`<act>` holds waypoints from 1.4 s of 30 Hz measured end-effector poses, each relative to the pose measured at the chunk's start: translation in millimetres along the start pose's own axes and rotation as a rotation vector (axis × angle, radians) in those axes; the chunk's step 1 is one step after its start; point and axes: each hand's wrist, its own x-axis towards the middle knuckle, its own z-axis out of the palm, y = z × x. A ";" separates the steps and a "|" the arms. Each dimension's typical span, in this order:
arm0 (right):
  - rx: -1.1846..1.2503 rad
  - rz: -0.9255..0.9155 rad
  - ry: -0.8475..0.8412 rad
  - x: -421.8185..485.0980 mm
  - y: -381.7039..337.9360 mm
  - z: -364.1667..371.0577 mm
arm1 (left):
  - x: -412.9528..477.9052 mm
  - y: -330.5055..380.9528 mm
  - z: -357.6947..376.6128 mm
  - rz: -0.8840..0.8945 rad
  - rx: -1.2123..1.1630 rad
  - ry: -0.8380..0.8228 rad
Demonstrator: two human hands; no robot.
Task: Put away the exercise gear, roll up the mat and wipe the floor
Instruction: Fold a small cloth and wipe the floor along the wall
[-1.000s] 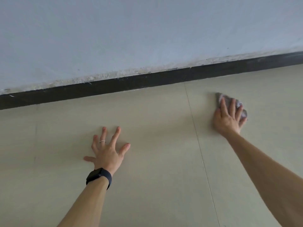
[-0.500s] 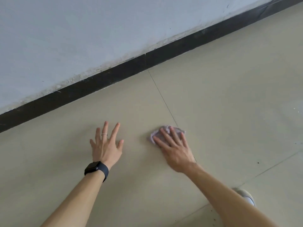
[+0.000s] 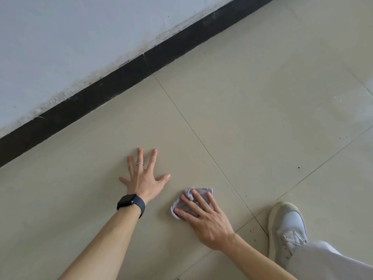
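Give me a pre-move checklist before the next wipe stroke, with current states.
1. Cloth under the right hand, flat on the floor: ok.
2. Left hand planted, fingers spread, apart from the cloth: ok.
3. Tile ahead toward the baseboard free of objects: ok.
4. Dark specks on the floor to the right: not ok, unwiped.
5. Shoe beside the stroke path, not on it: ok.
6. Cloth dampness: cannot tell.
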 end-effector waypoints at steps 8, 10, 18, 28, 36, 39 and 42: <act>0.256 0.940 0.136 -13.0 170.1 -59.2 | 7.0 38.9 29.1 0.289 0.217 0.116; 0.281 0.935 0.120 -12.6 162.8 -57.5 | 10.2 56.2 33.6 0.291 0.237 0.095; 0.071 0.212 0.015 -53.7 20.3 8.8 | 2.6 76.2 34.2 0.205 0.193 0.025; 0.308 1.116 0.236 -58.2 256.6 -72.2 | 14.5 95.9 29.2 0.211 0.152 0.106; 0.009 0.125 0.071 -19.6 131.0 -35.5 | 36.6 161.6 23.9 0.059 0.014 0.144; -0.048 -0.008 0.108 28.9 190.8 -62.8 | 31.3 158.5 24.5 0.003 -0.083 0.175; 0.045 0.407 0.199 79.6 279.0 -109.5 | 27.8 146.7 24.8 -0.037 -0.106 0.195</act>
